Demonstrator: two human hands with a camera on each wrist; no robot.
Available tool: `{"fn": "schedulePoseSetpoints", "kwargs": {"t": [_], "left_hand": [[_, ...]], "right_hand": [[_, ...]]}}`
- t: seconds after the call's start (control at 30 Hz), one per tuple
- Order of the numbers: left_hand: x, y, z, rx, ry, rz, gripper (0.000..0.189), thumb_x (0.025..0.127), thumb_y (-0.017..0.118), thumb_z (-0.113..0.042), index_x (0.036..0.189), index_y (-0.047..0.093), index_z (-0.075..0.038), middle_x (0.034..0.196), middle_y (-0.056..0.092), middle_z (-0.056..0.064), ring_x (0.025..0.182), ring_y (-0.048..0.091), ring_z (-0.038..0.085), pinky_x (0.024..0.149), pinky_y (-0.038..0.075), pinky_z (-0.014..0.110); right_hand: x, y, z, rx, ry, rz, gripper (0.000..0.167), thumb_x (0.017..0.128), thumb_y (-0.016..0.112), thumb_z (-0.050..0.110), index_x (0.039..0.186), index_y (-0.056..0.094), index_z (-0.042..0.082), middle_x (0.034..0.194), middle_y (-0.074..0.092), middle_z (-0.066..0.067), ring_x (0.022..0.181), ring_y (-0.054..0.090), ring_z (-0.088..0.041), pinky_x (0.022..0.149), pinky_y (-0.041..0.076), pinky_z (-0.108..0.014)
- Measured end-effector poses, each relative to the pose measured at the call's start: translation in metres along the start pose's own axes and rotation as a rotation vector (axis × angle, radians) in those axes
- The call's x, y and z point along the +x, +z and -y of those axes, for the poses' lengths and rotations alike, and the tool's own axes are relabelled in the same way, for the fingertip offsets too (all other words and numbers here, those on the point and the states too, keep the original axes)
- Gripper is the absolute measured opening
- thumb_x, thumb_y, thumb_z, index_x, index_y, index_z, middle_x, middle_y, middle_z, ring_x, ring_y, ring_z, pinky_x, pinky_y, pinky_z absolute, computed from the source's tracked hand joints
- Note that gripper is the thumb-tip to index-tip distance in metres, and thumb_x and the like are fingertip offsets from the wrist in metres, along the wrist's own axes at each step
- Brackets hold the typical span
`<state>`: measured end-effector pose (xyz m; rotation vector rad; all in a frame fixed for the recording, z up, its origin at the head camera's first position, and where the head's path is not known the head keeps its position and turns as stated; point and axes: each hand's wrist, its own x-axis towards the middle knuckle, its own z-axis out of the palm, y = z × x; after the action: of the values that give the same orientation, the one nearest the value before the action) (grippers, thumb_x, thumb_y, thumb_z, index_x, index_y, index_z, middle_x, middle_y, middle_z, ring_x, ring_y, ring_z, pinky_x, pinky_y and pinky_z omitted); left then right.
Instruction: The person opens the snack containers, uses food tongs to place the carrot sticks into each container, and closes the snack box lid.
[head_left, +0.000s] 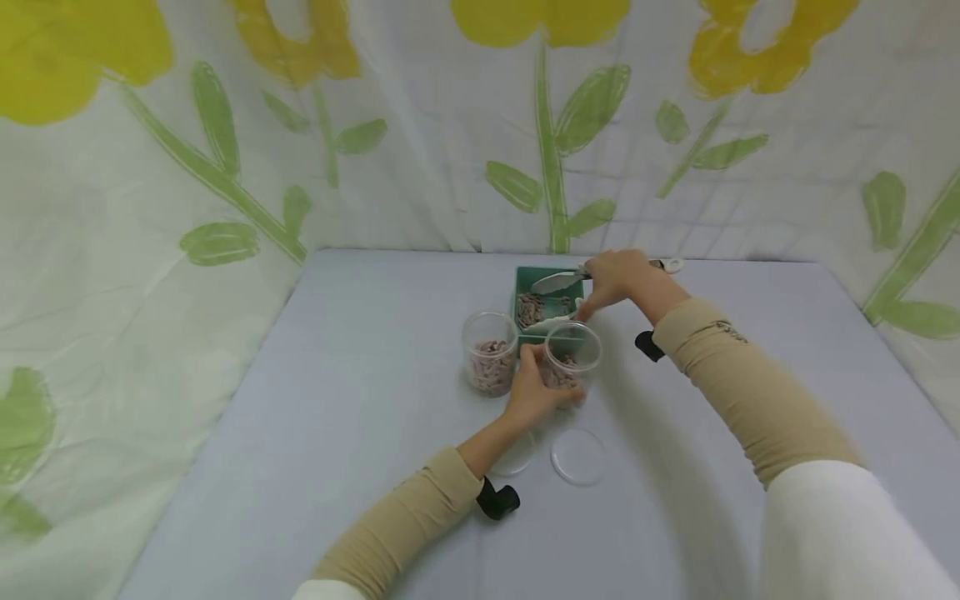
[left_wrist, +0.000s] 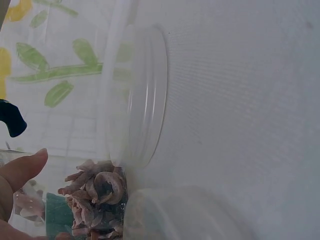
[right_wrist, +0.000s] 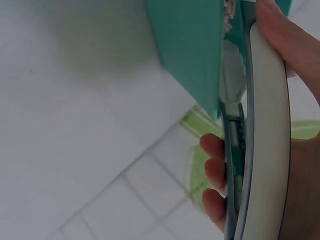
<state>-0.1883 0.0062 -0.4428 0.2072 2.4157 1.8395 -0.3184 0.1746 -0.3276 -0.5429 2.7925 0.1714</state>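
Observation:
My left hand (head_left: 534, 392) grips a clear plastic cup (head_left: 573, 333) partly filled with pinkish-brown curled pieces (left_wrist: 97, 200). In the left wrist view the left thumb (left_wrist: 27, 167) lies along the cup's wall. My right hand (head_left: 618, 279) holds a pair of tongs (right_wrist: 267, 130) with pale handles, fingers wrapped round one side and thumb on the other. The tongs' two broad ends stand apart over a green box (head_left: 551, 271), which contains more pieces (head_left: 529, 308). A second clear cup (head_left: 490, 354), holding more of these pieces, stands left of the left hand.
Two clear round lids lie in front of the cups: the right lid (head_left: 578, 457) shows fully, the left lid (head_left: 516, 457) is partly behind the left forearm. A flower-patterned curtain (head_left: 420, 167) hangs behind the pale table (head_left: 337, 400).

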Motion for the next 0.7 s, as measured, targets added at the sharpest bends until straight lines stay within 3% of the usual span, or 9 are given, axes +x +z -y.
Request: {"fn": "schedulePoseSetpoints", "kwargs": {"t": [0.2,0.33,0.43,0.7], "left_hand": [[-0.006,0.000,-0.002,-0.001,0.004,0.010,0.069,0.072,0.086,-0.008,0.121,0.038,-0.006,0.123,0.048,0.013,0.121,0.048,0.028,0.104,0.038,0.043],[-0.006,-0.002,-0.004,-0.005,0.027,0.010,0.069,0.072,0.086,-0.006,0.121,0.037,-0.005,0.122,0.048,0.014,0.121,0.048,0.030,0.104,0.037,0.044],[-0.005,-0.003,-0.006,0.002,0.037,0.015,0.069,0.072,0.086,-0.007,0.122,0.037,-0.005,0.123,0.048,0.015,0.121,0.048,0.030,0.103,0.038,0.044],[-0.006,-0.005,-0.006,0.021,0.011,0.039,0.069,0.075,0.084,-0.010,0.125,0.037,-0.006,0.129,0.046,0.016,0.123,0.046,0.031,0.105,0.036,0.046]], "right_hand": [[0.005,0.011,0.002,0.038,-0.005,-0.018,0.082,0.077,0.071,0.060,0.129,0.056,-0.002,0.123,0.061,-0.020,0.107,0.059,-0.039,0.086,0.048,-0.056],[0.006,0.018,0.001,0.007,-0.053,-0.112,0.060,0.081,0.069,0.056,0.105,0.064,0.002,0.098,0.066,-0.015,0.087,0.063,-0.033,0.073,0.052,-0.049],[0.005,0.020,0.001,-0.014,-0.077,-0.172,0.048,0.084,0.068,0.054,0.086,0.061,0.006,0.078,0.061,-0.010,0.071,0.059,-0.028,0.064,0.050,-0.046],[-0.007,0.017,-0.001,0.022,-0.055,-0.150,0.043,0.088,0.066,0.049,0.088,0.067,0.007,0.071,0.059,-0.006,0.065,0.058,-0.023,0.058,0.046,-0.039]]}}
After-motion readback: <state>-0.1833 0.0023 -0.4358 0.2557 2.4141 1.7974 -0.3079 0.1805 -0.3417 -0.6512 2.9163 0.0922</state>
